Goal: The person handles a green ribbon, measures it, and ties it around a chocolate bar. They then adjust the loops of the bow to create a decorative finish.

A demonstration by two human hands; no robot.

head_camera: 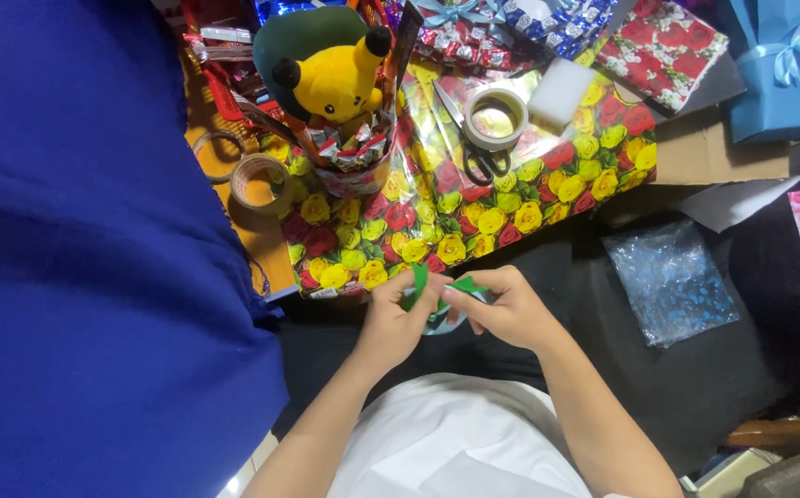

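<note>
A single head-worn camera looks steeply down from above the person's chest, close to both hands at lower centre, facing forward across the rose-patterned wrapping paper (474, 203) filling the upper middle of the frame.

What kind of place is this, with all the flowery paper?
Probably a gift-wrapping workspace at home or in a small shop: rose-printed wrapping paper, tape rolls with scissors, and a wrapped blue gift. Both hands hold a green strip.
</note>
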